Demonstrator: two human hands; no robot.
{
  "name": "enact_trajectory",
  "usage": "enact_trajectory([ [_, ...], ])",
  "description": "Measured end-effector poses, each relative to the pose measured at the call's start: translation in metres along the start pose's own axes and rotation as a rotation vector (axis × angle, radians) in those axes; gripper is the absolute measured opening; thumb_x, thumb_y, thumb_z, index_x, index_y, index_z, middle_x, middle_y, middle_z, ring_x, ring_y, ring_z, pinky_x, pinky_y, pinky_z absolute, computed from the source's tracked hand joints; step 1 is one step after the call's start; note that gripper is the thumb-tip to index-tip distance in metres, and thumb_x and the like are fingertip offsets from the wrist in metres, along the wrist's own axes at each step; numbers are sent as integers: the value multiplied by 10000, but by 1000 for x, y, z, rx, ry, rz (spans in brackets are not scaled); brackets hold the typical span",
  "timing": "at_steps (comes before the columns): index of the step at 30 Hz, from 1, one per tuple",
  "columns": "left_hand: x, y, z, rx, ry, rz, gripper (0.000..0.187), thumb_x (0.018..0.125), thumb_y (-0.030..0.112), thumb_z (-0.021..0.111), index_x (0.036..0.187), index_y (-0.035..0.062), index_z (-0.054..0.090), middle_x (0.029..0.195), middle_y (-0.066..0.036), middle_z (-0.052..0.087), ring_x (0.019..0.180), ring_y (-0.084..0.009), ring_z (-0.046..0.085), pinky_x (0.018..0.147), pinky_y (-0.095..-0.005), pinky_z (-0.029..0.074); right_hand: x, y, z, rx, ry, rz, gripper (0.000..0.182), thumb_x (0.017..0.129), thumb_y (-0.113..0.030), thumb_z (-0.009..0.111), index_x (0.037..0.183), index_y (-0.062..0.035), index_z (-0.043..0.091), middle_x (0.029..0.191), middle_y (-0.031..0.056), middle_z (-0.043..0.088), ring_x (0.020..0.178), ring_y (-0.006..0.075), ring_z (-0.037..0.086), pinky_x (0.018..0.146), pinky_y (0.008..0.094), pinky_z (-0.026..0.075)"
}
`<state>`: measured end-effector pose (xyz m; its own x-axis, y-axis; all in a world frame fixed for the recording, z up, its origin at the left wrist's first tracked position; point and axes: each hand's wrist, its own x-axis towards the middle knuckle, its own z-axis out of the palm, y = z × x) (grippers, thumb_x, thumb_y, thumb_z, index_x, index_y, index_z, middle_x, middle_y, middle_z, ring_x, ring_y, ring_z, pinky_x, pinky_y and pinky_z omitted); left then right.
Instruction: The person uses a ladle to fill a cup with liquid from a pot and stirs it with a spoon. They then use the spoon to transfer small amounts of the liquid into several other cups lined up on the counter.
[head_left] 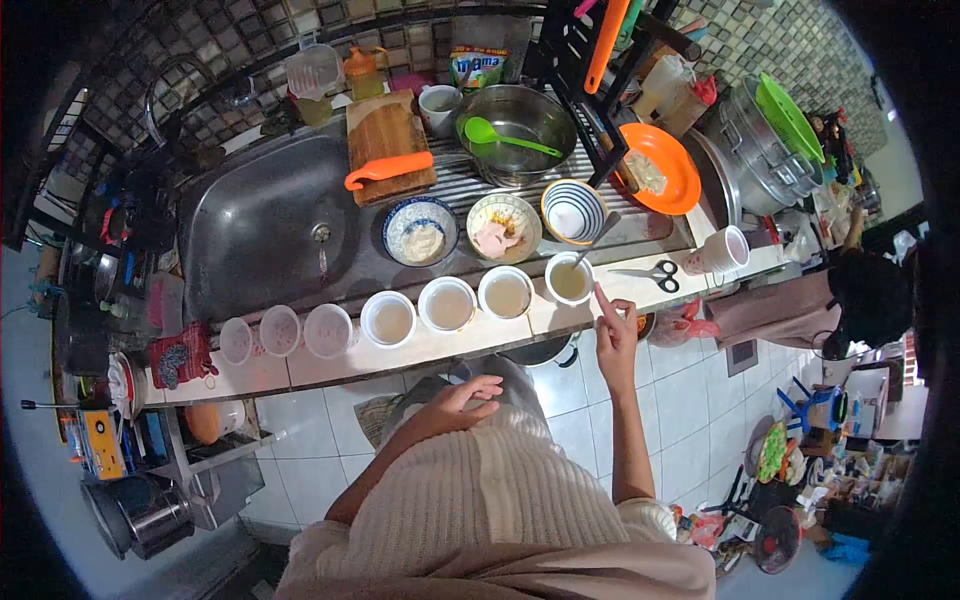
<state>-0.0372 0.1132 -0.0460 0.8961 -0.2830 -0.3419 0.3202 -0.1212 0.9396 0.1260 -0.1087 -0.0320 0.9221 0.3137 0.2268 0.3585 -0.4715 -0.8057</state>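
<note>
My right hand (pixel 617 335) is by the counter edge, index finger stretched out right at the side of a white paper cup (pixel 570 280) of pale liquid. A spoon (pixel 598 238) leans in that cup. My left hand (pixel 470 400) hovers in front of my body below the counter, fingers loosely extended and holding nothing. Left of the spoon cup, more cups of cloudy liquid stand in a row: one cup (pixel 504 294), another cup (pixel 447 305) and a third cup (pixel 388 320). Farther left are several translucent pink-patterned cups (pixel 328 331). Black-handled scissors (pixel 664 276) lie to the right.
Behind the cups sit a blue-rimmed bowl (pixel 420 232), a bowl with pink paste (pixel 503 228) and a striped bowl (pixel 573 211). A pot (pixel 515 135) holds a green ladle (pixel 510 138). An orange-handled knife (pixel 390 170) lies on a cutting board (pixel 385 120) beside the sink (pixel 250 240). Another person (pixel 780 310) is at right.
</note>
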Motion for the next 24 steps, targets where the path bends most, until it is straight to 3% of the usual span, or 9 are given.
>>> enact_trajectory([
  [6,4,-2,0,0,36,46,457,826,229,569,1221,71,404,1138,-123,541,1036,-225,521,895,-340,402,-6,5,6,-75,35,-55,556,716,99,421,1201,-153,524,866,63,365,755,143,416,643,229,388],
  [8,4,6,1,17,-54,-74,474,852,249,543,1252,63,371,1179,-103,505,1092,-190,474,913,-326,378,-6,7,8,-103,43,-79,537,732,85,418,1206,-148,518,873,58,368,745,136,417,635,225,390],
  [10,3,9,2,25,-54,-52,476,845,265,546,1241,60,379,1165,-116,518,1082,-210,488,911,-335,383,-11,1,8,233,13,69,481,768,45,410,1212,-112,508,874,40,375,718,95,407,575,190,375],
  [11,4,10,2,38,-49,-20,479,839,281,550,1229,57,387,1151,-129,530,1071,-231,501,908,-344,389,-14,-5,7,472,-3,259,487,780,4,402,1256,-88,451,854,14,384,630,65,387,491,167,330],
  [12,5,9,3,37,-50,-19,479,839,281,550,1229,57,387,1151,-129,530,1071,-231,501,908,-344,389,-13,-14,4,470,-2,258,487,780,4,402,1256,-88,451,854,14,384,630,65,387,491,167,330],
  [14,4,8,5,2,-50,-20,485,845,299,538,1234,58,379,1155,-133,525,1081,-231,493,911,-342,386,-12,-24,1,970,-26,531,562,780,24,412,1324,-94,335,908,-49,379,577,23,359,442,155,277],
  [15,3,8,7,0,-52,-25,485,845,299,538,1234,58,379,1155,-133,525,1081,-231,493,911,-342,386,-12,-23,2,1033,-45,533,607,768,22,428,1345,-111,293,909,-71,390,578,22,357,440,155,252],
  [21,4,10,5,1,-79,-39,488,851,323,520,1239,64,377,1184,-138,502,1111,-241,467,937,-364,358,-10,-19,6,914,-49,525,581,767,29,412,1324,-123,346,924,-56,371,564,25,355,430,156,253],
  [24,6,11,2,9,-98,-43,488,853,271,541,1256,57,367,1194,-118,490,1113,-204,459,933,-337,357,-11,-15,8,829,-58,481,569,760,34,404,1305,-127,382,929,-47,358,545,27,350,414,159,253],
])
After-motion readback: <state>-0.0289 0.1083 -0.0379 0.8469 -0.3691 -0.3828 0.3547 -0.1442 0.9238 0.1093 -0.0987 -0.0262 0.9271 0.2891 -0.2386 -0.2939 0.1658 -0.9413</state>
